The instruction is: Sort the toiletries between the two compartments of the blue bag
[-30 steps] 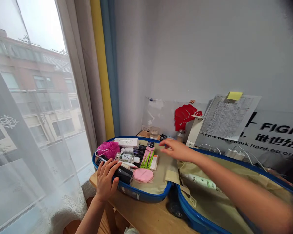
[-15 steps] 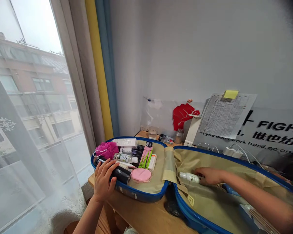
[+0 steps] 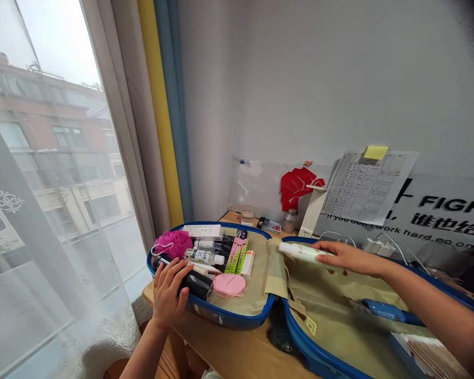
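Observation:
An open blue suitcase (image 3: 240,322) lies on the wooden table, its two halves spread apart. In its left half, my left hand (image 3: 171,289) rests over a black cylinder (image 3: 199,284), fingers laid across it and thumb apart. Around it are a pink mesh bath puff (image 3: 174,244), a clear bottle (image 3: 203,256), a pink oval pad (image 3: 229,284), green-and-pink packets (image 3: 237,255) and a small white box (image 3: 247,263). Above the right half, my right hand (image 3: 334,256) grips a pale bottle (image 3: 300,250), white cap pointing left.
The right half of the suitcase also holds a blue-handled tool (image 3: 387,309) and a box of thin sticks (image 3: 430,352). Behind stand a glass jar (image 3: 289,221) and a white charger (image 3: 378,246) with cables. Curtains (image 3: 158,116) and a window are at left.
My right hand has lifted the pale bottle off the suitcase floor, upward and slightly left. The blue-handled tool now shows more fully. My left hand stays where it was.

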The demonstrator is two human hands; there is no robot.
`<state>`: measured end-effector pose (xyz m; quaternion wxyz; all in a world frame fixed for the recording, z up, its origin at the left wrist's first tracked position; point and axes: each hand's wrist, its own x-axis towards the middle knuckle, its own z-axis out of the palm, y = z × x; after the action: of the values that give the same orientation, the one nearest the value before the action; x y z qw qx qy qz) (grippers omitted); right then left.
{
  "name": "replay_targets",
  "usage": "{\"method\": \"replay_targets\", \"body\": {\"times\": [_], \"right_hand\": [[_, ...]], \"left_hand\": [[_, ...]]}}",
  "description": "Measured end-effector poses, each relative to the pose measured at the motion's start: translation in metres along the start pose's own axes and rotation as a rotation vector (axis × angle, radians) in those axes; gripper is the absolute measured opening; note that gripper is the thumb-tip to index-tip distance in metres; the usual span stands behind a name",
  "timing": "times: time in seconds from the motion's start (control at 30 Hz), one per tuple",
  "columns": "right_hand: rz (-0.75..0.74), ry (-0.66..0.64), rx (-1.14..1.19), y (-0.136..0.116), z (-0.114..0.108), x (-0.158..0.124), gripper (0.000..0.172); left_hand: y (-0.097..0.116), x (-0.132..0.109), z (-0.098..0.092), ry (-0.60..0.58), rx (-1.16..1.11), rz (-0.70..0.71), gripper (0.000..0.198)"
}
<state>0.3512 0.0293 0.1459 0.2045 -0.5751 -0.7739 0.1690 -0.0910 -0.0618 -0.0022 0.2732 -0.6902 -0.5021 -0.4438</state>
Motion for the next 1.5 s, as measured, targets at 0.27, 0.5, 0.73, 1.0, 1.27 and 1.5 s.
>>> {"method": "replay_targets", "body": {"times": [0.27,0.5,0.73,1.0,1.27,1.5], "right_hand": [[-0.286,-0.297,0.168,-0.128,0.085,0.039,0.042],[-0.334,-0.317,0.133,-0.183,0.158,0.048,0.039],[-0.470,-0.372,0.106,-0.194,0.176,0.054,0.032],[-0.551,-0.419,0.097,-0.187,0.178,0.060,0.032],[-0.567,-0.395,0.110,-0.185,0.173,0.059,0.028],[-0.533,-0.332,0.119,-0.183,0.147,0.061,0.025]], "left_hand": [[0.001,0.000,0.000,0.022,-0.005,0.008,0.044],[0.002,0.000,0.000,0.002,0.017,-0.002,0.044],[0.003,0.002,0.000,0.024,0.025,0.017,0.043],[0.003,0.001,0.000,0.011,0.022,0.009,0.043],[0.000,-0.001,0.001,-0.001,0.025,0.002,0.042],[0.000,-0.001,0.001,-0.012,0.030,-0.009,0.044]]}}
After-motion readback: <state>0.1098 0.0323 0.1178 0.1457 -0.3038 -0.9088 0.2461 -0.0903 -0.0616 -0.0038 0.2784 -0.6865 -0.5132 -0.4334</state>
